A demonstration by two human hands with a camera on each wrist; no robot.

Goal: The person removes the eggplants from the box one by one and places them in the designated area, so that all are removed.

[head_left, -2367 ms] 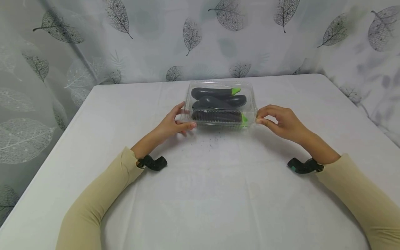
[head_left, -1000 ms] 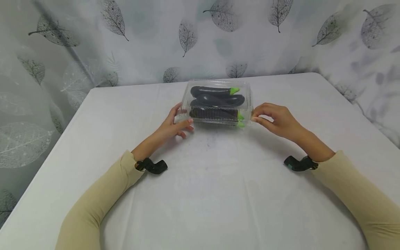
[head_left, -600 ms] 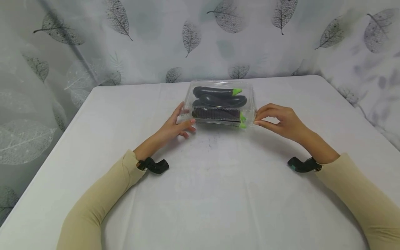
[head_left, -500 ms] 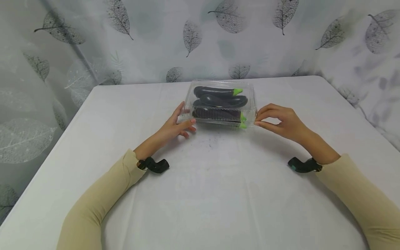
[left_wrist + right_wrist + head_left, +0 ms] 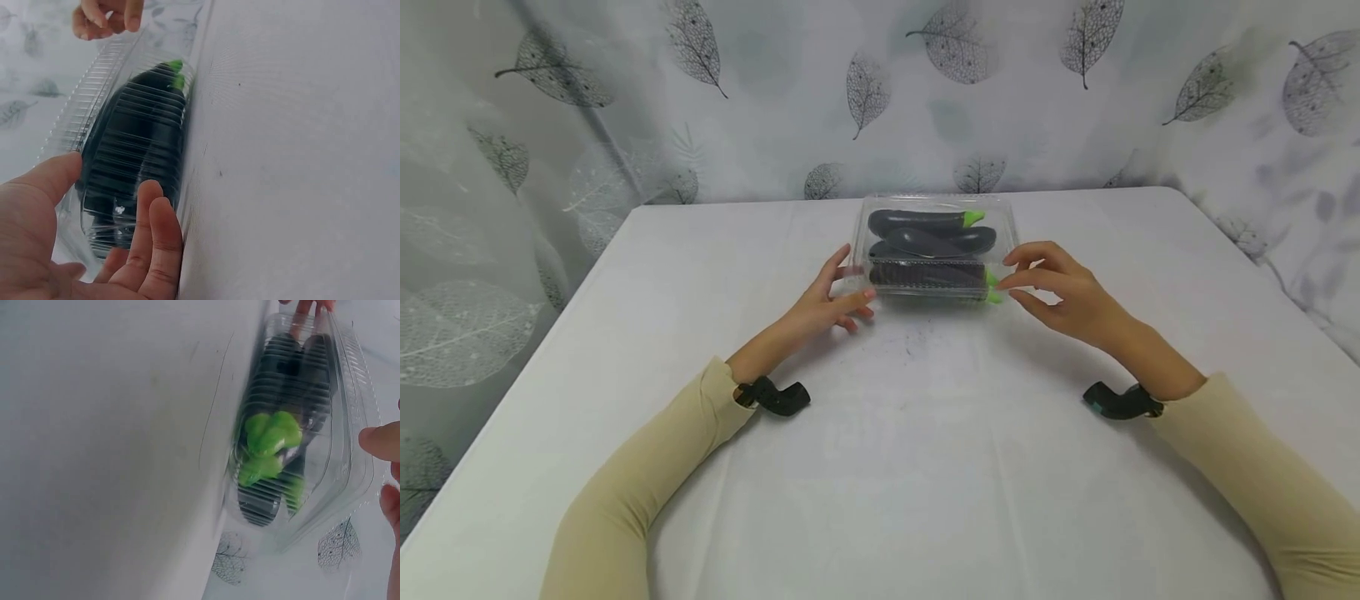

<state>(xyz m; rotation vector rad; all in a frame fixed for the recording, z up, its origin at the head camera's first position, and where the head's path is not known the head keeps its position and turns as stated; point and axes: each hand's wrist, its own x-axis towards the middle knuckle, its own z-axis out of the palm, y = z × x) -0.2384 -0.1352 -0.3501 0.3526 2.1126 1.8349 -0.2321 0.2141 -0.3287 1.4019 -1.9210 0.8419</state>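
A clear plastic clamshell container (image 5: pixel 1007 225) rests near the table's back edge, its lid down. Inside lie several dark eggplants (image 5: pixel 917 242) with green caps. My left hand (image 5: pixel 816 308) holds the container's front left corner, thumb at the front rim and fingers around the left end. In the left wrist view, the thumb reaches the rim and two bent fingers lie before the ribbed wall. My right hand (image 5: pixel 1063 292) is at the front right corner with thumb and fingers parted, pinching nothing. Close beside the rim, its thumb (image 5: pixel 381 440) shows in the right wrist view.
A white cloth covers the table (image 5: pixel 880 467). Behind it hangs a leaf-patterned curtain (image 5: pixel 760 108), which also runs along both sides. Each wrist wears a black camera mount (image 5: pixel 775 396).
My right thumb and fingers, which pinched the container's front right corner, have parted, and the hand has shifted slightly left. The left hand keeps its place at the left corner.
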